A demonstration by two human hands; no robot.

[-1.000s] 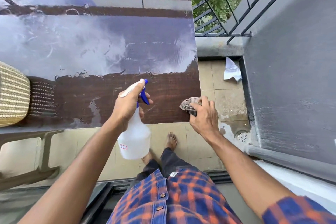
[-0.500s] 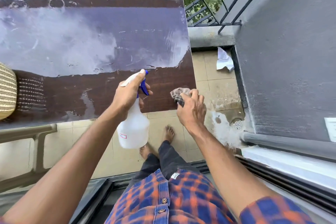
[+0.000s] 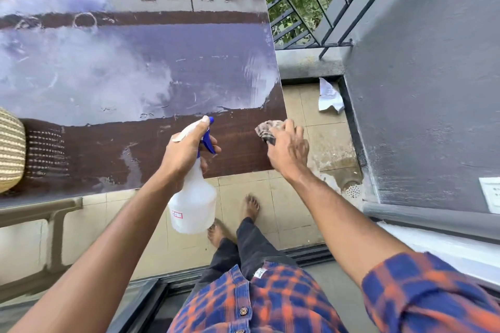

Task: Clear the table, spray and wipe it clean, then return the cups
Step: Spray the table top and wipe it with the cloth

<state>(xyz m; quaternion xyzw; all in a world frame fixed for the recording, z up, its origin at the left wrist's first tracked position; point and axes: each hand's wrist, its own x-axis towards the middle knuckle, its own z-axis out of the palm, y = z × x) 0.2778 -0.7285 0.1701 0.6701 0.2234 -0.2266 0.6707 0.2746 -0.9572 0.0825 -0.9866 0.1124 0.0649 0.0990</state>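
At your far left the woven basket (image 3: 10,149) is at the table's left end, where it was a second ago; whether it rests on the top or beside it, I cannot tell. No cups are in view, so clearing looks largely done. The table (image 3: 135,67) has a pale wet sheen across its middle, faint ring marks toward the far left, and a dark near band with only a few streaks; that pattern is unchanged over the last second, so no fresh spray seems to have landed.

Your left hand (image 3: 184,154) grips the spray bottle (image 3: 193,205) at the neck, fingers curled round the blue trigger; it hangs at the near edge with the nozzle over the dark band, much as before.

The change is on your right: your right hand (image 3: 288,151), fingers bunched round the cloth (image 3: 266,130), has crept from the near right corner a little farther up the right edge; whether the cloth touches the wood or hovers just above it, I cannot tell. I read that as the wipe working up the right side; the sheen and rings beyond it are the work left, and the cups return only after that.

On the floor past the table lie a crumpled paper scrap (image 3: 328,96) and a drain (image 3: 351,189); neither has moved.
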